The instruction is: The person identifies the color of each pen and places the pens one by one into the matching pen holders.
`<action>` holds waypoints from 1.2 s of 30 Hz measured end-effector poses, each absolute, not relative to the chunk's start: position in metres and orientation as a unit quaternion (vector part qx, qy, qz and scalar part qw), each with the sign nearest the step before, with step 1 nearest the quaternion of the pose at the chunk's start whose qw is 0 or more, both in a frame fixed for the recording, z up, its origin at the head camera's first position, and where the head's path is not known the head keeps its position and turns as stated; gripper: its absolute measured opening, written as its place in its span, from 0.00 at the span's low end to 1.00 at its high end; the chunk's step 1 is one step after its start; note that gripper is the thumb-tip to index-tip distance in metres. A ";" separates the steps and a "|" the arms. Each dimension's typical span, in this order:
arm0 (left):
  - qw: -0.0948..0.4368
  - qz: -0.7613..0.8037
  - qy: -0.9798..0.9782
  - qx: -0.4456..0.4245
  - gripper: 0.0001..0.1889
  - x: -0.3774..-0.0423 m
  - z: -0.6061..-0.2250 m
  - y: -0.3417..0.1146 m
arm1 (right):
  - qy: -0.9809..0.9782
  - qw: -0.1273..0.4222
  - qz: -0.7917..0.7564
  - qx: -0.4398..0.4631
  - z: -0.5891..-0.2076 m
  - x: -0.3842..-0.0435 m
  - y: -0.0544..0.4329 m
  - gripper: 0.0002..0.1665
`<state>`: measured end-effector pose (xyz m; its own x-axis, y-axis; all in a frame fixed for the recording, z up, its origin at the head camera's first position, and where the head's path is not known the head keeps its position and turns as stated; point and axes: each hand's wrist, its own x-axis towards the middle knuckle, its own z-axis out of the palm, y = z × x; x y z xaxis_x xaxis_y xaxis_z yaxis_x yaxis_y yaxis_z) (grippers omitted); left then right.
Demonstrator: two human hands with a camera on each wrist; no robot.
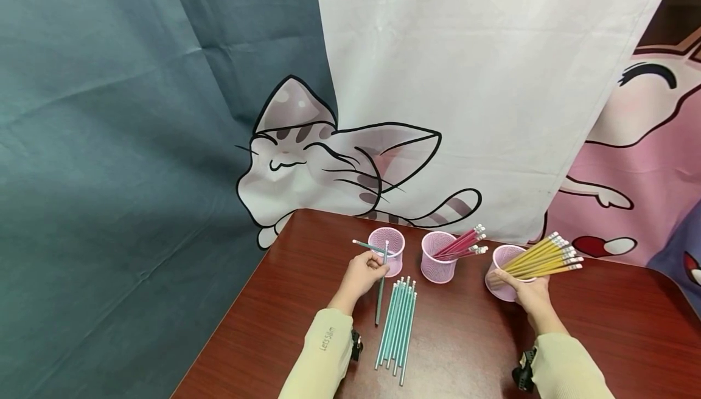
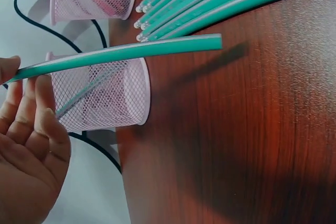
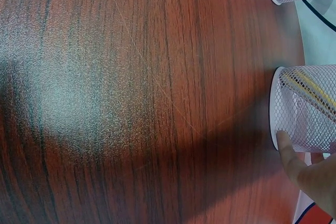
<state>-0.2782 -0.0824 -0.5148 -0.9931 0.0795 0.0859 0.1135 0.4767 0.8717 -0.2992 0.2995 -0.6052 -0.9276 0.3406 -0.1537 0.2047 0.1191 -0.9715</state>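
My left hand (image 1: 366,272) pinches a teal pencil (image 2: 157,48) near its eraser end, just in front of the left pink mesh cup (image 1: 395,263). One teal pencil (image 1: 364,245) leans inside that cup, its eraser end past the rim. Several more teal pencils (image 1: 398,326) lie in a bundle on the table, right of the held one. At the right, my right hand (image 1: 532,295) rests against the right mesh cup (image 1: 495,286), thumb on its near side in the head view. Yellow pencils (image 1: 542,257) fill this cup and lean right.
Between the two cups stands the middle mesh cup (image 1: 437,270) with several red pencils (image 1: 457,246) leaning right. The brown wooden table (image 1: 274,308) ends at a cat-print curtain (image 1: 394,162) behind the cups. A dark cable (image 2: 44,17) shows in the left wrist view.
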 end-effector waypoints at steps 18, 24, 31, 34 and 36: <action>0.148 -0.636 -0.755 -0.056 0.09 -0.282 -0.505 -0.085 | -0.746 0.021 0.636 -0.197 -0.543 -0.271 0.271 0.63; 0.216 -0.650 -0.722 -0.098 0.07 -0.284 -0.505 -0.085 | -0.744 0.023 0.637 -0.198 -0.545 -0.271 0.271 0.62; 0.208 -0.670 -0.710 -0.063 0.09 -0.284 -0.496 -0.085 | -0.743 0.031 0.640 -0.194 -0.546 -0.271 0.272 0.61; 0.206 -0.674 -0.707 -0.058 0.08 -0.282 -0.488 -0.084 | -0.744 0.040 0.637 -0.196 -0.547 -0.271 0.272 0.60; 0.211 -0.677 -0.703 -0.063 0.08 -0.278 -0.480 -0.083 | -0.741 0.049 0.640 -0.195 -0.548 -0.271 0.271 0.60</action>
